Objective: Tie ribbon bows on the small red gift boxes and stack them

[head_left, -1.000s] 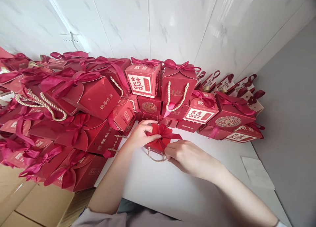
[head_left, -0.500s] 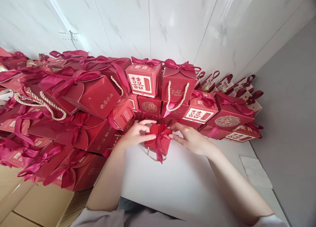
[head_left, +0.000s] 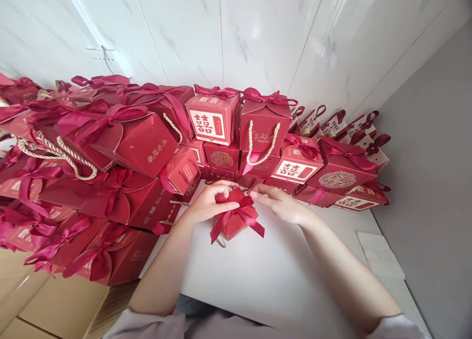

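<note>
A small red gift box [head_left: 236, 227] stands on the white table between my hands, turned at an angle. Its red ribbon bow [head_left: 239, 212] is tied on top, with two tails hanging over the front, and a cream rope handle [head_left: 221, 240] shows low on its left. My left hand [head_left: 212, 201] is closed at the box's left side, thumb across the bow and fingers curled behind. From the right, my right hand [head_left: 278, 202] reaches to the bow's right loop, thumb and fingertips close together on its edge; the exact contact is small and partly hidden.
Stacked red gift boxes [head_left: 138, 145] with ribbons rise at the left and along the back. More boxes [head_left: 339, 174] stand at the right. Cardboard cartons [head_left: 62, 304] are at lower left. The white table [head_left: 280, 275] lies before me, with a marbled wall [head_left: 191, 34] behind.
The box has turned, so its ribbon tails now spread left and right instead of hanging together. My left thumb has moved over the bow. My right hand has shifted slightly left and up.
</note>
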### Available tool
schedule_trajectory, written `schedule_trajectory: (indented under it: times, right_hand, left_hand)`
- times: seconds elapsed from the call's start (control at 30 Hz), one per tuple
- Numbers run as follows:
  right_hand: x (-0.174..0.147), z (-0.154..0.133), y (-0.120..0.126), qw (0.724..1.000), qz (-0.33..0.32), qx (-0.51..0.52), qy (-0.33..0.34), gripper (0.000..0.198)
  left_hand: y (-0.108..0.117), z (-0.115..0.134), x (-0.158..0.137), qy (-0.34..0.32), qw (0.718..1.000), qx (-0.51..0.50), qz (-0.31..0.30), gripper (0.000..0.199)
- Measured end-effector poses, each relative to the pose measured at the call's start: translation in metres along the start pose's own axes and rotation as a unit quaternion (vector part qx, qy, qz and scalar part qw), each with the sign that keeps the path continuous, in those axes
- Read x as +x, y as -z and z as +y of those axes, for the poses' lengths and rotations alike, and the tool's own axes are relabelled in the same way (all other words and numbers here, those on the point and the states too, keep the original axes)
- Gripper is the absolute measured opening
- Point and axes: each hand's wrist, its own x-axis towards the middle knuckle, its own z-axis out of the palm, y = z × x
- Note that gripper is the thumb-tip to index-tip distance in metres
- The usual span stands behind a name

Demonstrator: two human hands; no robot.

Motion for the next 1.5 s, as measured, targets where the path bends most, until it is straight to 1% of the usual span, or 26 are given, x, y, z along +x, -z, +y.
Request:
schedule_trajectory:
  times: [0.1,0.17,0.23,0.27,0.33,0.37,0.4,0.43,0.47,0.5,0.57,0.63,0.7,0.77,0.87,0.97,1.07,1.27,1.5]
  right_hand:
    - [0.008,0.004,-0.006,0.991,-0.045,0.128,0.016,0.043]
    - [0.010,0.003,-0.009,0.985,-0.055,0.162,0.029,0.042]
    - [0.010,0.000,-0.010,0.985,-0.056,0.156,0.044,0.041]
    - [0.009,-0.001,-0.010,0.987,-0.056,0.145,0.050,0.040]
    - [0.008,-0.002,-0.011,0.989,-0.055,0.125,0.054,0.039]
    - [0.007,-0.003,-0.011,0.990,-0.053,0.118,0.055,0.038]
    - [0.007,-0.003,-0.011,0.991,-0.051,0.113,0.056,0.037]
    - [0.007,-0.003,-0.012,0.991,-0.048,0.109,0.058,0.036]
    - [0.007,-0.003,-0.012,0.992,-0.043,0.105,0.060,0.036]
    - [0.007,-0.002,-0.013,0.992,-0.038,0.101,0.064,0.036]
    - [0.008,-0.003,-0.014,0.992,-0.036,0.095,0.072,0.037]
    - [0.008,-0.003,-0.015,0.992,-0.045,0.095,0.076,0.041]
    - [0.009,-0.004,-0.016,0.990,-0.055,0.101,0.078,0.043]
    - [0.008,-0.003,-0.015,0.989,-0.051,0.108,0.081,0.042]
    - [0.007,-0.002,-0.013,0.989,-0.037,0.110,0.090,0.039]
    - [0.007,0.000,-0.010,0.990,-0.036,0.104,0.085,0.039]
    - [0.009,0.004,-0.009,0.991,-0.040,0.098,0.082,0.040]
    - [0.013,0.013,-0.007,0.990,-0.051,0.091,0.092,0.040]
    - [0.015,0.017,-0.006,0.991,-0.057,0.077,0.093,0.040]
  left_hand:
    - [0.003,0.005,-0.002,0.002,1.000,0.006,-0.009,0.033]
    - [0.005,0.013,-0.007,0.008,1.000,0.019,0.006,0.031]
    - [0.005,0.023,-0.015,0.011,0.996,0.060,0.063,0.039]
    - [0.005,0.029,-0.022,0.015,0.989,0.095,0.109,0.039]
    - [0.001,0.037,-0.038,0.047,0.960,0.181,0.210,0.030]
    - [-0.002,0.039,-0.047,0.076,0.939,0.227,0.248,0.024]
    - [-0.005,0.040,-0.056,0.110,0.920,0.266,0.265,0.023]
    - [-0.008,0.039,-0.064,0.145,0.910,0.288,0.262,0.026]
    - [-0.012,0.037,-0.072,0.177,0.909,0.289,0.243,0.030]
    - [-0.016,0.034,-0.079,0.201,0.916,0.271,0.217,0.034]
    - [-0.025,0.027,-0.087,0.220,0.942,0.192,0.169,0.039]
    - [-0.032,0.018,-0.090,0.210,0.966,0.071,0.134,0.041]
    - [-0.038,0.009,-0.090,0.191,0.973,-0.061,0.112,0.041]
    - [-0.041,0.000,-0.088,0.172,0.965,-0.162,0.114,0.041]
    - [-0.041,-0.013,-0.086,0.146,0.948,-0.247,0.137,0.037]
    - [-0.040,-0.024,-0.085,0.134,0.942,-0.274,0.137,0.030]
    - [-0.038,-0.030,-0.084,0.123,0.945,-0.270,0.135,0.027]
    - [-0.035,-0.032,-0.084,0.112,0.955,-0.247,0.116,0.027]
    - [-0.036,-0.033,-0.086,0.114,0.955,-0.258,0.096,0.027]
